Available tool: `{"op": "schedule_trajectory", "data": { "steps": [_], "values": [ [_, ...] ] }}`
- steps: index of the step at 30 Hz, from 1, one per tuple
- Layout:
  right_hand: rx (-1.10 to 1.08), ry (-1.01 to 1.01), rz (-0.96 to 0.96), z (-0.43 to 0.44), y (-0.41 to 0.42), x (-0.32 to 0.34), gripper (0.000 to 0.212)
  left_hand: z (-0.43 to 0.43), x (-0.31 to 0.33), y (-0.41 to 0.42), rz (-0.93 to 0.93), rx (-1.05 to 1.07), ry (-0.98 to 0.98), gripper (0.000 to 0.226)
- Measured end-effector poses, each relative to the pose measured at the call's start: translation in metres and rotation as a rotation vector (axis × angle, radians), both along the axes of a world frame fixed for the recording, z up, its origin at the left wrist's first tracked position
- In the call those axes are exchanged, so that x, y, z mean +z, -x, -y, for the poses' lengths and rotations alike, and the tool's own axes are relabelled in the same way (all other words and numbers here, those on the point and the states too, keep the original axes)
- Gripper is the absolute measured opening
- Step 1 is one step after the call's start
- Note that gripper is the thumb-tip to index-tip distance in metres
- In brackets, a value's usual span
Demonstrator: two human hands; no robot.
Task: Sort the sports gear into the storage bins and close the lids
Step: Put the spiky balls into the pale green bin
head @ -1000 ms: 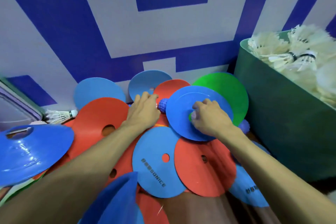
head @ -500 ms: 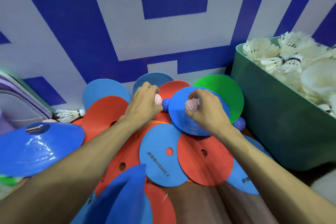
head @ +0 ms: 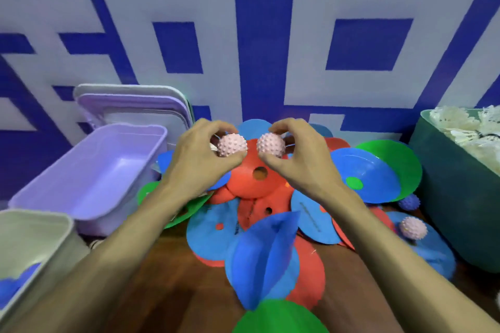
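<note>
Spiky balls (head: 232, 144) pinched above discs (head: 254, 186); purple bin (head: 108, 159) open, left.

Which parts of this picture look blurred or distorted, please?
Head view: the blue and white patterned wall is smeared by motion, its lines leaning with the wide lens; the pink spiky rubber ball in the left hand and the second pink ball in the right hand look fairly sharp.

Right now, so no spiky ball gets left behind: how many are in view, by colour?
Pink balls: 3, one in the left hand, one in the right hand, one lying on a blue disc
Blue balls: 1
Total: 4
</note>
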State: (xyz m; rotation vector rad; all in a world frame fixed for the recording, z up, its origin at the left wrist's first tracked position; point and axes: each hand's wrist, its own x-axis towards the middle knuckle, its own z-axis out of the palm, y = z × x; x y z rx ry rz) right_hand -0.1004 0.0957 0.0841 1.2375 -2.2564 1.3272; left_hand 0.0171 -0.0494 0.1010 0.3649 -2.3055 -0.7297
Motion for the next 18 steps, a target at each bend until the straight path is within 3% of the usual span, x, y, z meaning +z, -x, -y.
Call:
{"op": "schedule_trajectory", "data": {
  "steps": [10, 18],
  "values": [
    [0.405, 0.018, 0.017, 0.101, -0.158, 0.0, 0.038, 0.05, 0.006, -0.204, -0.065, 0.197, -0.143, 0.032],
    [0.67, -0.315, -0.056, 0.195, -0.228, -0.021, 0.037, 0.119, -0.041, -0.316, 0.142, 0.549, -0.139, 0.034]
  ]
}}
